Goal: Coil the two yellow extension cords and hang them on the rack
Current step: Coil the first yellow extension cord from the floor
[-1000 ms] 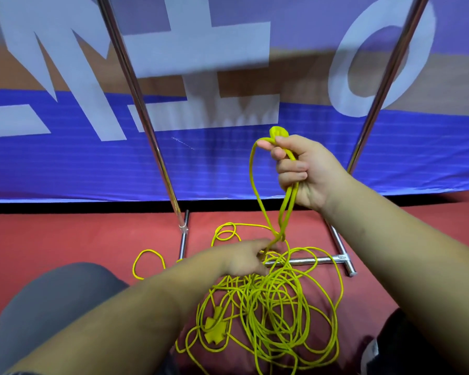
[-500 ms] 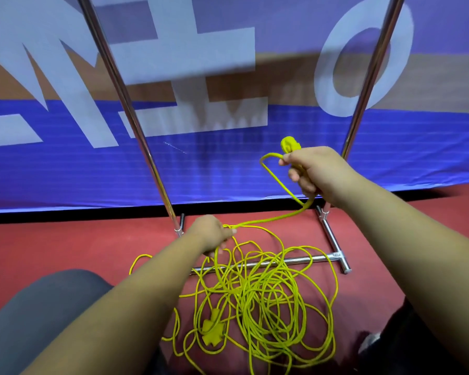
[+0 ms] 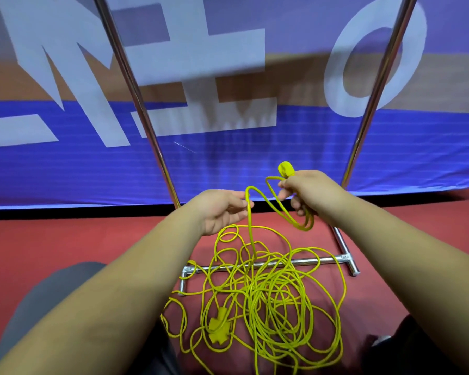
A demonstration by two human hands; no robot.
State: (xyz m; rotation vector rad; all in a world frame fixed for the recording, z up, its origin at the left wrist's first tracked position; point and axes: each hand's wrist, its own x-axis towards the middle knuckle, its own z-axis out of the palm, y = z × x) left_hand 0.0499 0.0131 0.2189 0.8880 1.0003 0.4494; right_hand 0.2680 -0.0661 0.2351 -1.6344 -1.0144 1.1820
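Two hands worked one yellow cord (image 3: 268,293). The right hand (image 3: 313,193) was closed tight around it just below its one plug (image 3: 286,169), with a short loop hanging under the fist. The left hand (image 3: 220,209), fingers nearly straight, pinched a strand lightly at the fingertips. Most of the cord lay tangled on the red floor (image 3: 65,239) across the rack (image 3: 343,249) base, between its two upright poles (image 3: 136,104), with one socket block (image 3: 220,328) in the pile. Whether a second cord was in the tangle could not be told.

The blue banner (image 3: 228,163) carries large white characters, partly cropped, perhaps an O among them.
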